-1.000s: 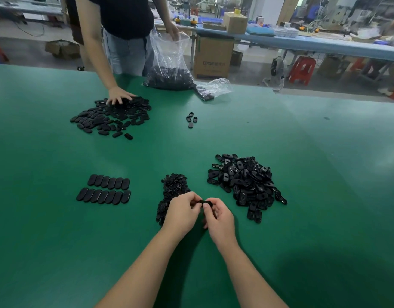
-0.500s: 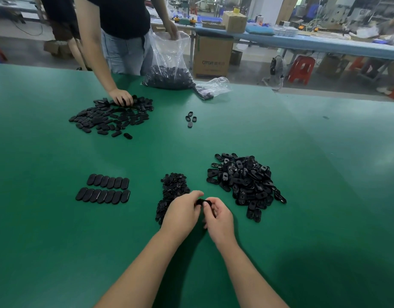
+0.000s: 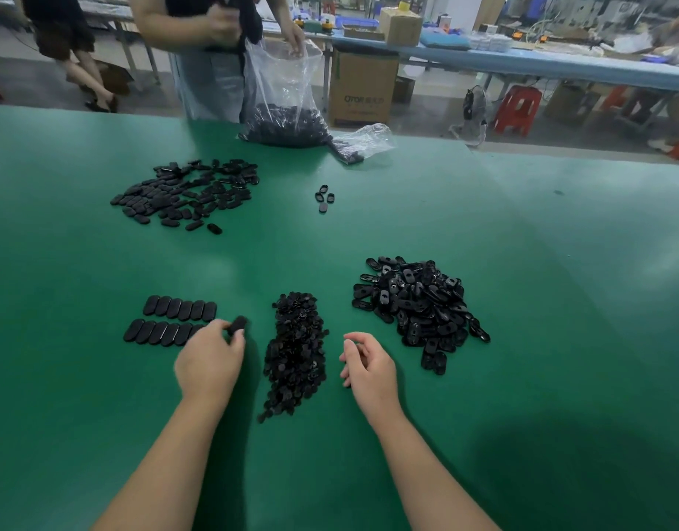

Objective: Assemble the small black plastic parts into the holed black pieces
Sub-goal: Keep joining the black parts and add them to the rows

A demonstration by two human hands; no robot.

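Black oval piece (image 3: 237, 324) — smooth, blurred | left hand (image 3: 211, 360) pinches it | right hand (image 3: 368, 364) loosely curled — empty

The green bench (image 3: 100, 415) carries a heap of holed black pieces (image 3: 418, 304), a heap of small black parts (image 3: 296, 350) beside it, and two neat rows of black ovals (image 3: 169, 320). Farther off lie a scattered pile of ovals (image 3: 184, 193), a few loose pieces (image 3: 324, 197) and two clear plastic bags (image 3: 288, 109).
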